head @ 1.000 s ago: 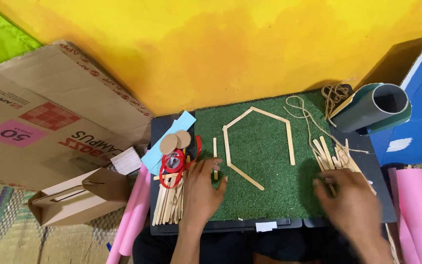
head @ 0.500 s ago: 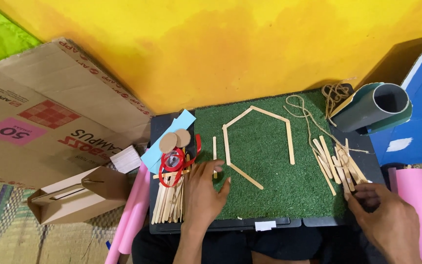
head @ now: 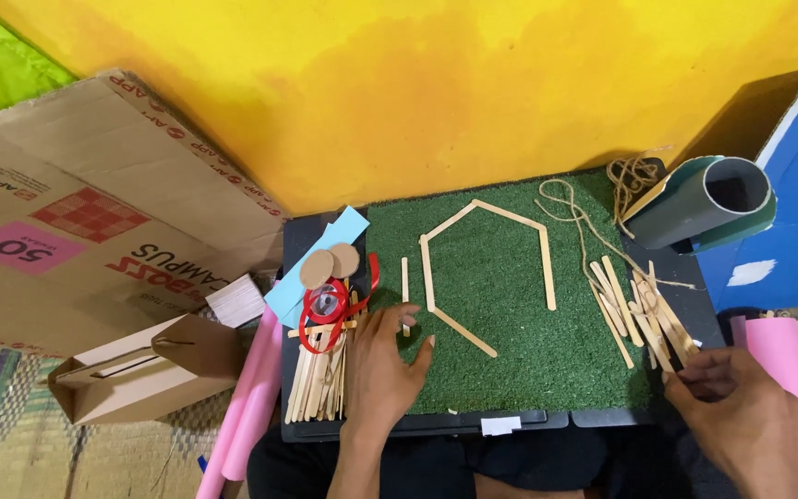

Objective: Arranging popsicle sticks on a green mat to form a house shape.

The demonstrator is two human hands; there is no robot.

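Fingers of left hand: spread flat on green turf mat, tips touching a short upright wooden stick; nothing gripped. Fingers of right hand: curled together at the near end of a loose stick pile at the mat's right edge, pinching what looks like one stick; grip partly hidden.

Stick frame: house-shaped outline, flat at mat centre, just right of the left hand.
Stick bundle: left of mat, beside red ribbon and two cardboard discs.
Twine: far right corner of the mat.
Green paper roll: beyond the pile.
Pink rolls: left of worktop.
Cardboard box: far left.
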